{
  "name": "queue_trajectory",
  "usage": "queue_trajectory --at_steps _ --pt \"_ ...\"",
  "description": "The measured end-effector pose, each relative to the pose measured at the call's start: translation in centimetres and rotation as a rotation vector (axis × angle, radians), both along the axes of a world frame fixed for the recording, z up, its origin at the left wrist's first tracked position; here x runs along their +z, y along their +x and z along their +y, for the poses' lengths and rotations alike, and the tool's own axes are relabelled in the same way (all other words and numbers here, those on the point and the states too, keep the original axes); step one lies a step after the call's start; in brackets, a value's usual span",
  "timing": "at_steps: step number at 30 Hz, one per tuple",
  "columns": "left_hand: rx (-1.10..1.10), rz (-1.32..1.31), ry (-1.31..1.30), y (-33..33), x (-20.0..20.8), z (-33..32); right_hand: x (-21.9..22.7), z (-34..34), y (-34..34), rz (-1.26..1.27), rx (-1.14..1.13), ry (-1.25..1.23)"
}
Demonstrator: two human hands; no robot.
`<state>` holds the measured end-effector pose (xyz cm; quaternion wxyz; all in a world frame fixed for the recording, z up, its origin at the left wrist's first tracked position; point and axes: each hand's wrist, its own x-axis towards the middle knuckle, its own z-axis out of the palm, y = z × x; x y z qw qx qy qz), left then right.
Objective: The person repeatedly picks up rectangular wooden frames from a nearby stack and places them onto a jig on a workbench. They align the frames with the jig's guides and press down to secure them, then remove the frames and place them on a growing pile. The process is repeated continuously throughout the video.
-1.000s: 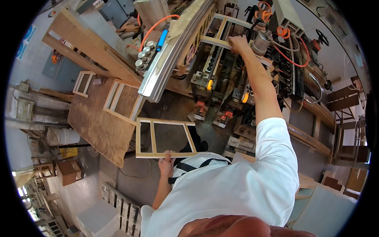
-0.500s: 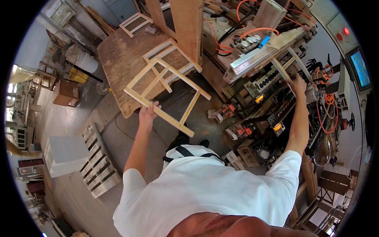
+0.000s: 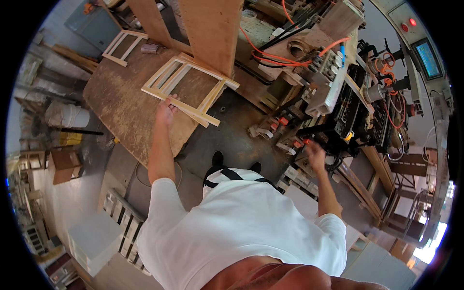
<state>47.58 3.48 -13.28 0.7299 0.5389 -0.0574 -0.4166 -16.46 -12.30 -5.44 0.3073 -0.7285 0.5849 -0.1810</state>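
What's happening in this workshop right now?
A person in a white shirt stands between a worn wooden table and a big machine. Their left hand grips the near edge of a pale wooden frame lying on the table. Their right hand is empty, hanging blurred in front of the machine.

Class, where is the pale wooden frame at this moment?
The pale wooden frame lies on the brown worktable, upper left in the head view, with the left hand gripping its near rail.
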Motion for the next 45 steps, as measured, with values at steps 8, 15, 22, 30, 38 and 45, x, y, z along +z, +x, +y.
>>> queue_trajectory --at_steps 8,15,22,30,38,45 --pt "-0.397 -0.609 1.016 5.4 -2.4 -2.8 -12.0 20.1 -11.6 0.48 -0.201 0.709" --pt "-0.697 -1.356 0.958 -4.0 4.8 -5.1 -12.0 24.8 -5.3 0.253 -0.28 0.568" --pt "-0.84 -1.423 0.988 -7.5 -1.7 -7.3 -5.9 23.5 1.5 -0.194 -0.347 0.459" --pt "-0.709 -1.574 0.866 -7.8 -5.2 -7.4 1.4 30.8 -1.9 0.157 -0.498 0.187" --pt "-0.675 -1.649 0.371 -23.7 -2.7 -5.9 23.4 39.7 -14.8 0.699 -0.801 -0.85" --pt "-1.338 -1.349 0.134 -43.0 -4.6 1.0 46.7 61.2 -20.7 1.753 -1.046 -1.259"
